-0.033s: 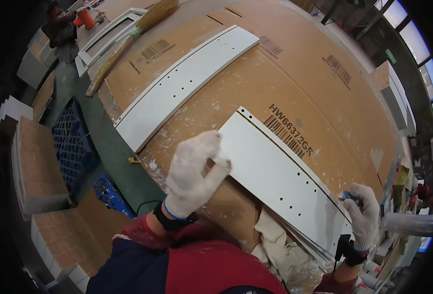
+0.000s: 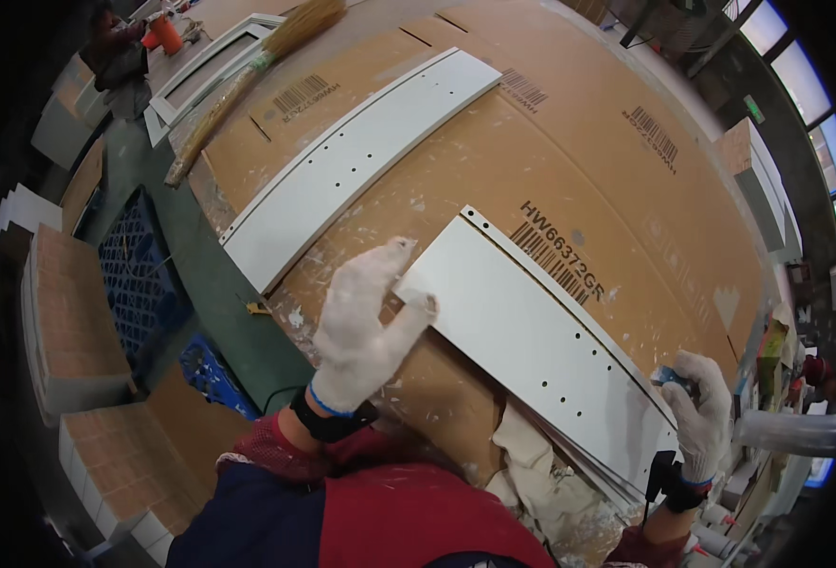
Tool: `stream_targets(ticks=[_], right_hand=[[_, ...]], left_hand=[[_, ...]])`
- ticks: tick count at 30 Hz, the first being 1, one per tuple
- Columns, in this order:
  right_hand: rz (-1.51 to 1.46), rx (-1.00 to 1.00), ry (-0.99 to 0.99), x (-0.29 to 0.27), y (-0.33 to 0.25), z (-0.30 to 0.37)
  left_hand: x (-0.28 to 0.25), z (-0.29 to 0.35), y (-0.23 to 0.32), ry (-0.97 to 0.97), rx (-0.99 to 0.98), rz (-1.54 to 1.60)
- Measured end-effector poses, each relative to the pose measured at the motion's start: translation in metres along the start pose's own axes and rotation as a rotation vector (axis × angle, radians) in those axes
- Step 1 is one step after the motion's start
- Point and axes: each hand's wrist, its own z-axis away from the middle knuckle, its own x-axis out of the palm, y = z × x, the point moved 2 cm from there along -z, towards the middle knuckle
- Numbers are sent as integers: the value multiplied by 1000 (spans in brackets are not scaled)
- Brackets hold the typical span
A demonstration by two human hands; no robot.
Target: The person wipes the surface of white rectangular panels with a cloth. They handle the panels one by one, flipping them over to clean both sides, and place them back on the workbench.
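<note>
Closest in, the person's red-and-navy top (image 2: 390, 516) fills the lower edge, with a gloved hand on either side. The left hand (image 2: 354, 327) is at the left end of the near panel (image 2: 522, 317); its grip is spread, thumb lapping over the panel's edge and fingers just beyond the corner, though whether they press on it cannot be told. The right hand (image 2: 707, 412), by the panel's right end, has its grip closed on a small blue tool (image 2: 669, 377), mostly hidden by the fingers.

The near panel, white and drilled with small holes, lies slantwise on the cardboard-covered counter (image 2: 579, 151). A crumpled cloth (image 2: 534, 454) sits beside its near edge, and a clear tube (image 2: 792, 432) is right of the right hand.

Farther across lies the far panel (image 2: 361, 156), also white and drilled, well apart from the first. Beyond it a broom (image 2: 238, 99) rests near a pale frame (image 2: 219, 59). Farthest off, a co-worker (image 2: 120, 57) stands near an orange bucket (image 2: 165, 36).
</note>
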Motion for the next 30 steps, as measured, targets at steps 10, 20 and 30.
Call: stream_targets(ticks=[10,20,30], right_hand=[[-467,111,153,4,33,53],[-784,218,809,45,120,250],[-134,614,1219,79,197,305]], left_hand=[[-4,1,-25,-84,-544,452],[-1,-8,4,-126,-642,529],[7,-1,-21,-95,-571,607]])
